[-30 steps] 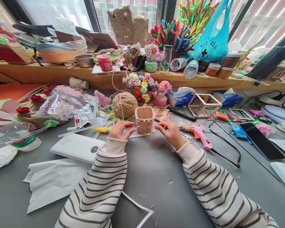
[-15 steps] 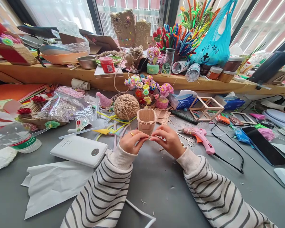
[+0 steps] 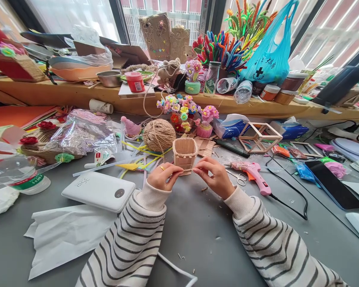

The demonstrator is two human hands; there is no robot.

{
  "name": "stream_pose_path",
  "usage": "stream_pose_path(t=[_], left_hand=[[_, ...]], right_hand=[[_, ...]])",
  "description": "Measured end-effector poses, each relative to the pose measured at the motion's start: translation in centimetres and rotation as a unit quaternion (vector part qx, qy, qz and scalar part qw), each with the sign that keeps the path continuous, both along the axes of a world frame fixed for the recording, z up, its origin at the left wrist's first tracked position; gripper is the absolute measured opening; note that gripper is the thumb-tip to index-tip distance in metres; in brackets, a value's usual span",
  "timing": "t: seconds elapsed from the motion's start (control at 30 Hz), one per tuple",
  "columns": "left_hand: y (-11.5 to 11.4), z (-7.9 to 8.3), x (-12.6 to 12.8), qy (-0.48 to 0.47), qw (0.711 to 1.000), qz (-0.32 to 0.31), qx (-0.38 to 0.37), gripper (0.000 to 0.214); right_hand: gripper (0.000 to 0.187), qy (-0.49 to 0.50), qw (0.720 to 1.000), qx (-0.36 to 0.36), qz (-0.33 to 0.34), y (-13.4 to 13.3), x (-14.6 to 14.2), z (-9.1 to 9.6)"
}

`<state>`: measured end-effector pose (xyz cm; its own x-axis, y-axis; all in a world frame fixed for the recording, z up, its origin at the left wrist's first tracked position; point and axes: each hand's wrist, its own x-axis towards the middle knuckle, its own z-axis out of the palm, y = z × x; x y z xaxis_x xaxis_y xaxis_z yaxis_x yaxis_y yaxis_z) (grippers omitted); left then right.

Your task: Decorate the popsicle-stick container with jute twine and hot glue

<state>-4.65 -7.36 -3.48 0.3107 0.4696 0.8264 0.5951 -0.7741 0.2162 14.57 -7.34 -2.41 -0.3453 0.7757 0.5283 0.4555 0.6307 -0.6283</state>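
A small square basket of light wooden strips (image 3: 184,160) stands upright on the grey table, with a row of small pale beads near its rim. Just in front of its base, my left hand (image 3: 161,176) pinches thumb and forefinger together. My right hand (image 3: 215,177) makes a similar pinch on the other side, its fingertips a short gap from the left ones. Whatever the fingers hold is too small and thin to make out. A ball of brown twine (image 3: 159,134) rests behind my left hand. Scissors (image 3: 241,179) and a pink glue gun (image 3: 254,173) lie right of my right hand.
A white power bank (image 3: 98,190) and a crumpled white sheet (image 3: 68,235) lie at left. On the right are a phone (image 3: 333,184), the glue gun's black cable (image 3: 305,205) and a wooden stick frame (image 3: 260,137). A crowded shelf (image 3: 92,92) runs along the back.
My hands have drawn slightly apart; the fingertips nearly met before and now leave a gap. The basket has stayed in place.
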Motion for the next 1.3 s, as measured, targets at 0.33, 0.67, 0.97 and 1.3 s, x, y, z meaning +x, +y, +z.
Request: stream_pose_path(t=[0.33,0.67,0.97,1.3], left_hand=[[1.3,0.0,-0.7,0.043,0.998,0.049,0.009,0.013],[1.0,-0.9,-1.1,0.044,0.992,0.103,-0.053,0.017],[1.7,-1.4,-1.2,0.009,0.991,0.105,-0.081,0.018],[2.0,-1.9,-1.2,-0.033,0.993,0.093,-0.065,0.024]], right_hand=[[0.031,0.012,0.998,-0.052,-0.046,1.8,-0.7,-0.5],[0.029,0.015,0.998,-0.049,-0.034,2.6,-0.5,-1.5],[0.032,0.001,0.999,-0.036,-0.024,2.8,-0.6,-1.9],[0.04,0.008,1.0,-0.026,-0.002,2.8,-0.6,-1.9]])
